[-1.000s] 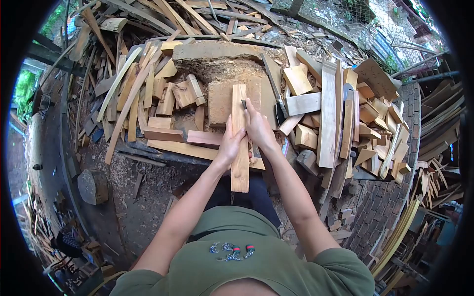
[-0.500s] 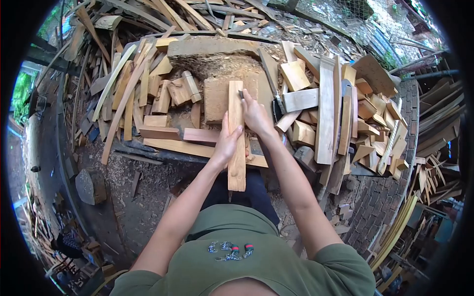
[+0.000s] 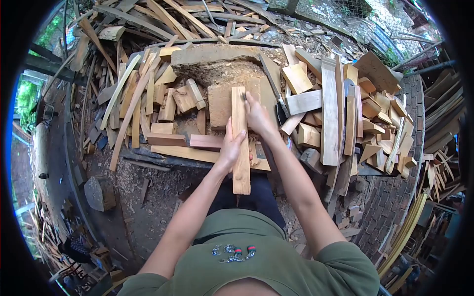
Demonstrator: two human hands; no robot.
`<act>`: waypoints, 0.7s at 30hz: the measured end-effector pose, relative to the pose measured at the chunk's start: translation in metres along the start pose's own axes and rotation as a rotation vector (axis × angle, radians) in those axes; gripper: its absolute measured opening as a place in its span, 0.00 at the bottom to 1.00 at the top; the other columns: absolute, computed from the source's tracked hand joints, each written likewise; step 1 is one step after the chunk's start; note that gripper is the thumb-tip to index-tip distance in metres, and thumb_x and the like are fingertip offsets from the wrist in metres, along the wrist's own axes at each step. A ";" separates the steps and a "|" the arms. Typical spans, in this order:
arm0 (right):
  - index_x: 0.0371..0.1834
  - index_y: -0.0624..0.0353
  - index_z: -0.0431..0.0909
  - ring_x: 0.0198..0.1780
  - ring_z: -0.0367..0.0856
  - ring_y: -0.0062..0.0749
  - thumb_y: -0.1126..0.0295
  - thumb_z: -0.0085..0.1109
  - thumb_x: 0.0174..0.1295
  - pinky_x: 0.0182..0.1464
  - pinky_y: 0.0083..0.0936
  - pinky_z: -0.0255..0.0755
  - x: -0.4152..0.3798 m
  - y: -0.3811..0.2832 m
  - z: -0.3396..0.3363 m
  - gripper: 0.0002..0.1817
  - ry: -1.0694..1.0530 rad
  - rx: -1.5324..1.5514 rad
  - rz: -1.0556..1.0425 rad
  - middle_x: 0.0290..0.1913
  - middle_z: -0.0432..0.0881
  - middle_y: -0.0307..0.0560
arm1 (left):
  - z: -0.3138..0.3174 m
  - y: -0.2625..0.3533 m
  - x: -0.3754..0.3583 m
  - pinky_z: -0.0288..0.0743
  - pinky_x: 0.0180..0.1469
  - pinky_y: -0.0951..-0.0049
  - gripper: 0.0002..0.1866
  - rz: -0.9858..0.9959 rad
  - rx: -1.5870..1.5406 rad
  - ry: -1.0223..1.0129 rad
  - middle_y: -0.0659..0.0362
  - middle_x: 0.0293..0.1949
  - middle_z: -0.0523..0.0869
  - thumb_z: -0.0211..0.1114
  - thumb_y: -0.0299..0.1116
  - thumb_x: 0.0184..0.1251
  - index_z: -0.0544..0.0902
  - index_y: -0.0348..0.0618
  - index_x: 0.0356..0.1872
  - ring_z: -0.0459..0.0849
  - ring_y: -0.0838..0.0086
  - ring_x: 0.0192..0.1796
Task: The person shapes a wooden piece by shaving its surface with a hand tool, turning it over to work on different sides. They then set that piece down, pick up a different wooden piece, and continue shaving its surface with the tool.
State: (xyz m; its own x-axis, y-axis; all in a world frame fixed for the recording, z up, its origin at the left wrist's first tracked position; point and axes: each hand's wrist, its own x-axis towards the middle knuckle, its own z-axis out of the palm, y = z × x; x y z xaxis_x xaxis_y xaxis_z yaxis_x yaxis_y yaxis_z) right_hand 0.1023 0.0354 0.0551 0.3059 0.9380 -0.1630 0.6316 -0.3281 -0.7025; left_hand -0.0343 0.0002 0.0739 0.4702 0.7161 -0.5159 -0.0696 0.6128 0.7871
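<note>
My left hand (image 3: pixel 232 148) is closed around the lower half of a wooden board (image 3: pixel 239 116), thumb on its upper face. The board lies lengthwise in front of me, its near end over my lap and its far end over a squared wooden block (image 3: pixel 219 106). My right hand (image 3: pixel 259 116) is closed at the board's right edge, near its far end. A small dark piece (image 3: pixel 245 97) shows at its fingertips; its kind is too small to tell. Beside the right hand, a long dark tool or strip (image 3: pixel 281 109) lies among the wood.
Offcuts (image 3: pixel 180 101) and long thin strips (image 3: pixel 132 106) are heaped on the left of the bench. On the right are planks (image 3: pixel 329 108) and a pile of blocks (image 3: pixel 380 121). A cut stump (image 3: pixel 99 193) stands on the ground at left. Brick paving (image 3: pixel 382 200) runs at right.
The whole view has shifted slightly, so the scene sits a little lower and further right. Both hands keep their places on the board, with the right fingertips slightly closer to its far end.
</note>
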 end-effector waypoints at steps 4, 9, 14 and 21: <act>0.68 0.59 0.63 0.52 0.75 0.67 0.62 0.38 0.71 0.56 0.51 0.68 -0.009 -0.011 -0.010 0.24 -0.071 0.031 0.068 0.49 0.77 0.71 | -0.006 0.003 -0.001 0.79 0.20 0.71 0.33 -0.015 0.023 -0.020 0.53 0.34 0.75 0.48 0.31 0.74 0.42 0.57 0.74 0.78 0.72 0.22; 0.69 0.57 0.63 0.56 0.73 0.67 0.60 0.38 0.72 0.60 0.49 0.66 -0.013 -0.014 -0.009 0.24 -0.059 0.069 0.114 0.53 0.76 0.71 | 0.007 0.005 -0.006 0.78 0.19 0.71 0.31 -0.030 0.011 0.004 0.54 0.33 0.76 0.47 0.31 0.75 0.44 0.57 0.74 0.77 0.72 0.22; 0.69 0.57 0.62 0.57 0.72 0.67 0.60 0.39 0.72 0.62 0.48 0.64 -0.022 -0.012 -0.009 0.25 -0.090 0.098 0.116 0.54 0.76 0.70 | 0.001 0.004 -0.005 0.78 0.18 0.71 0.31 -0.035 -0.004 -0.005 0.55 0.34 0.75 0.47 0.32 0.75 0.44 0.58 0.74 0.77 0.72 0.22; 0.69 0.57 0.62 0.55 0.73 0.69 0.60 0.39 0.72 0.60 0.51 0.65 -0.023 -0.014 -0.010 0.25 -0.077 0.058 0.105 0.52 0.77 0.69 | 0.002 0.004 -0.002 0.78 0.18 0.71 0.31 -0.017 -0.002 0.003 0.54 0.32 0.75 0.47 0.31 0.75 0.46 0.59 0.73 0.77 0.71 0.20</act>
State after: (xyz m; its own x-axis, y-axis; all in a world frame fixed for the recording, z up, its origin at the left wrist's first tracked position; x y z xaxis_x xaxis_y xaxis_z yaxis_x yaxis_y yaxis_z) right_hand 0.0938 0.0174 0.0752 0.3110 0.9055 -0.2887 0.5563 -0.4197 -0.7172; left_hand -0.0336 0.0001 0.0789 0.4691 0.7064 -0.5301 -0.0637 0.6257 0.7775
